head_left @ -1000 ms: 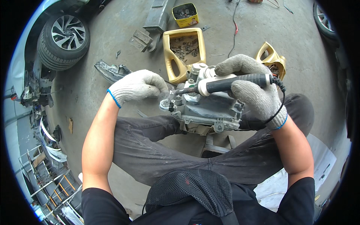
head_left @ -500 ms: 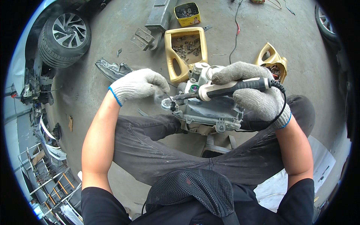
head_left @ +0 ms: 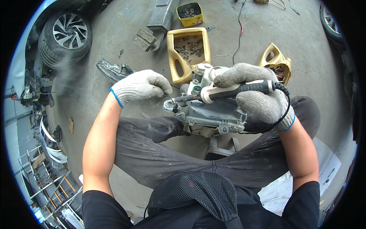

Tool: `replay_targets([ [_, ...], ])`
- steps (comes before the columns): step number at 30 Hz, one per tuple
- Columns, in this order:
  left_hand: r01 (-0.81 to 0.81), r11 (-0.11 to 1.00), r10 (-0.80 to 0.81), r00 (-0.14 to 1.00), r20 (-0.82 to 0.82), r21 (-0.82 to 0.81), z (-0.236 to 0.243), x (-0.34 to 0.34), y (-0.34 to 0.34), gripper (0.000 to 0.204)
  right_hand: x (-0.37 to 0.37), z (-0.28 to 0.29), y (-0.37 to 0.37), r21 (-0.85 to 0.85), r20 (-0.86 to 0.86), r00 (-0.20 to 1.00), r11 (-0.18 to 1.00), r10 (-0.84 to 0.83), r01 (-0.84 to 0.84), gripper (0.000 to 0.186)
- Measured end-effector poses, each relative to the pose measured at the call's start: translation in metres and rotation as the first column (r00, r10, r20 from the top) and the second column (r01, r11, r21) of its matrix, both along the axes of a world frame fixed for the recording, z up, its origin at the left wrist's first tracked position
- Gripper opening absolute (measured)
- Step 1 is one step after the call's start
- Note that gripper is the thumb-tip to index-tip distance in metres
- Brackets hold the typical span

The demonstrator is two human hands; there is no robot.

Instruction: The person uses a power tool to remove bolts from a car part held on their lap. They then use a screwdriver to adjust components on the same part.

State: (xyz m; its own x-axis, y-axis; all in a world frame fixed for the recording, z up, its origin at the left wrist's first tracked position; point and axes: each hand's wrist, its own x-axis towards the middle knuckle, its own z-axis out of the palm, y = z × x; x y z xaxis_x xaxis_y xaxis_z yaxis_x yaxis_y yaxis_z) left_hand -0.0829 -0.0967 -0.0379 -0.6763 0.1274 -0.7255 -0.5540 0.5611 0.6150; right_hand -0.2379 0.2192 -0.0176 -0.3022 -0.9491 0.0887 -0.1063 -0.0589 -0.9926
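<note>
A car headlight housing [head_left: 211, 123], grey plastic with a whitish back, is held up between my knees. My gloved right hand [head_left: 263, 91] wraps round the black and beige handle of a soldering iron [head_left: 238, 91], its cord running back past the wrist. The iron's dark tip reaches a blackened spot beside the round mounting tab [head_left: 169, 105] at the housing's left corner. Just above that tab, my gloved left hand [head_left: 143, 88] is closed in a pinch on a thin wire-like piece [head_left: 171, 97], which slants down towards the iron's tip. Its exact kind is too small to tell.
Beyond the housing stand a cut gold jug [head_left: 208, 42] of small fasteners, a yellow tub [head_left: 190, 15] and another cut gold jug [head_left: 275, 61]. A dark lamp part [head_left: 112, 70] and a metal stand [head_left: 160, 19] are on the floor. A car wheel [head_left: 66, 34] is far left.
Smoke near the left fingers has thinned and drifted towards the wheel at the far left. The iron and both hands have shifted only very slightly.
</note>
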Motion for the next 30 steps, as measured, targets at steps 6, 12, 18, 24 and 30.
replay_targets([
  [6,0.058,0.998,-0.058,0.997,-0.05,-0.008,0.005,-0.003,0.003,0.023,0.002,0.004,-0.001,0.058,0.021,0.999,0.998,-0.027,0.025,0.047],
  [12,0.071,0.997,-0.072,0.996,-0.044,-0.011,0.004,-0.002,0.001,0.022,0.006,0.0,-0.001,0.03,0.109,0.992,0.998,-0.061,0.058,0.05],
  [18,0.121,0.993,-0.122,0.987,-0.107,-0.015,0.005,-0.004,0.002,0.022,0.008,-0.001,0.0,0.035,0.17,0.978,0.992,-0.124,0.119,0.048],
  [24,0.13,0.991,-0.129,0.978,-0.163,0.0,0.0,0.0,-0.001,0.025,0.016,0.014,-0.001,0.249,0.234,0.931,0.943,-0.281,0.223,0.044],
  [30,0.111,0.993,-0.106,0.986,-0.127,0.033,0.002,-0.002,0.0,0.022,0.023,0.01,-0.004,0.27,0.345,0.872,0.927,-0.347,0.261,0.042],
])
